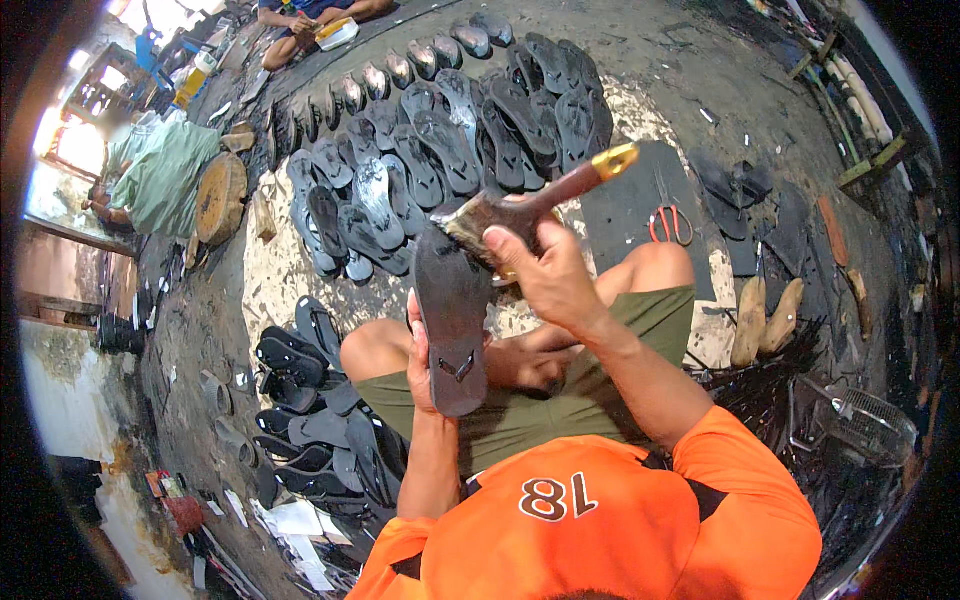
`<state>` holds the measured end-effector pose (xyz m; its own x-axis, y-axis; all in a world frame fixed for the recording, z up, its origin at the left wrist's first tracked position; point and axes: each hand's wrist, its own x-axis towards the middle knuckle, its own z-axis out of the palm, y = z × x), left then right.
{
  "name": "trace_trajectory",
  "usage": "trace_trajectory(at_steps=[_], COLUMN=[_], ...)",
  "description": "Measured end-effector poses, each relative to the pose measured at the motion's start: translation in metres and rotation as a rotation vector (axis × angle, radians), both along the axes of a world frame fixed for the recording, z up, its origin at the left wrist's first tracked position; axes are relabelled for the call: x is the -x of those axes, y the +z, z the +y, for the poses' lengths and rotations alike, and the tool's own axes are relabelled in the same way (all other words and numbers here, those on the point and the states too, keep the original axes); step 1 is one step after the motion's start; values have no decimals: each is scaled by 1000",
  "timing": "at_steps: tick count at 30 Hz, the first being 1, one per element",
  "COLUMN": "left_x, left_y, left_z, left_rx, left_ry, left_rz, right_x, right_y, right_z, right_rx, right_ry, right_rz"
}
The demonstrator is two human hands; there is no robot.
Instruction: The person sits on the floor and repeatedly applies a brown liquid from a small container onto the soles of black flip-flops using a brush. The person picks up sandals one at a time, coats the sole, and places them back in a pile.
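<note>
My left hand point(422, 362) grips a black rubber sandal sole point(452, 310) by its left edge, holding it upright over my lap. Small strap marks or slots show near its lower end. In my right hand point(555, 280) is a wide paintbrush point(585, 178) with a brown handle and a yellow tip. Its dark, worn bristles lie against the top end of the sole, or just over it. My right fingers wrap round the brush's neck, with the thumb along it.
Rows of dark soles point(440, 150) cover a pale, stained sheet point(270, 270) ahead. Strapped black sandals point(320, 440) pile up at my left. Red-handled scissors point(672, 224), wooden foot forms point(750, 320) and a fan point(870, 425) lie to my right. Another person point(310, 20) sits at the far side.
</note>
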<state>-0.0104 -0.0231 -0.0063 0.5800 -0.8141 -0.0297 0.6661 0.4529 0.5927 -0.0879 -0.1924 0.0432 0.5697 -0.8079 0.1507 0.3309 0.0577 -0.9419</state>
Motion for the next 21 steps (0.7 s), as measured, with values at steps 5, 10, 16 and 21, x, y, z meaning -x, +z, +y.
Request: trace_trajectory(at_steps=[5,10,16,21], left_x=[-6,7,-24,-44], left_y=[-10,21,25,11], left_z=[7,-12,-32,-39], left_rx=[110,116,110,153], left_ry=[-2,64,224,183], left_rz=[65,145,249,117], right_x=[1,-18,17,47], right_y=[-5,12,-42,-8], right_z=[-46,-25,64,63], right_rx=[154,571,305,469], right_ry=[8,-22,285,383], right_rz=[69,187,206,222])
